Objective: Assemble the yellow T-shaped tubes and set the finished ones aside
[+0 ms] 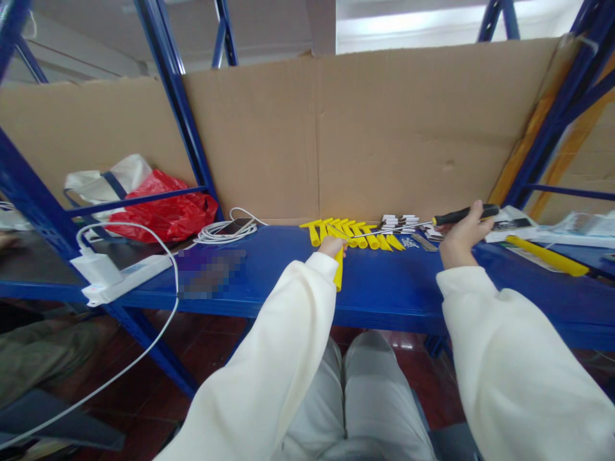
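My right hand (464, 235) is closed round the black-and-yellow handle of a screwdriver (444, 218), held nearly level. Its long shaft reaches left to my left hand (332, 246). That hand is wrapped round a yellow plastic handle (339, 272), whose lower end sticks out toward me; its upper part is hidden by my fingers. Just behind, a row of yellow T-shaped plastic pieces (362, 241) lies on the blue table (283, 246). Right of the row are small white packs (398, 221), a heap of tiny silvery parts (410, 242) and a flat metal strip (425, 242).
A cardboard panel (375, 128) stands behind the table. Left are a white power strip (139, 276), a coiled white cable (223, 232) and a red plastic bag (166, 205). Right lies a long yellow-handled tool (548, 255). Another person's leg (43, 352) shows at lower left.
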